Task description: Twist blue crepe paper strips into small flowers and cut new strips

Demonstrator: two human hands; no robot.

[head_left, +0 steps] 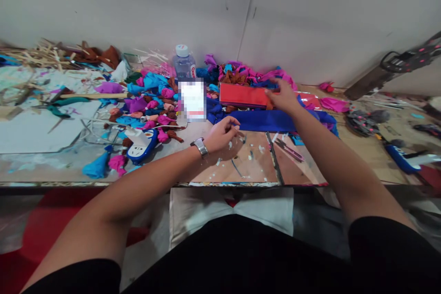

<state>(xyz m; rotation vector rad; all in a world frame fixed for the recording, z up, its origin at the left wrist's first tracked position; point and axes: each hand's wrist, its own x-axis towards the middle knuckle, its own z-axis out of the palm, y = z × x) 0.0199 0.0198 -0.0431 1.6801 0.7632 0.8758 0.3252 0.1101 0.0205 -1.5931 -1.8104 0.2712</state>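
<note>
The right hand (pixel 283 97), grip slightly parted at the red stack (pixel 243 94), could skew it by brushing sideways; whether the curled left hand (pixel 222 136) holds anything, I cannot tell.

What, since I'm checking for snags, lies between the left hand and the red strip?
The blue strip does: it lies along the near side of the red strip, between it and the left hand's fingers. The right hand is at the red strip's right end, with nothing visible in between.
</note>
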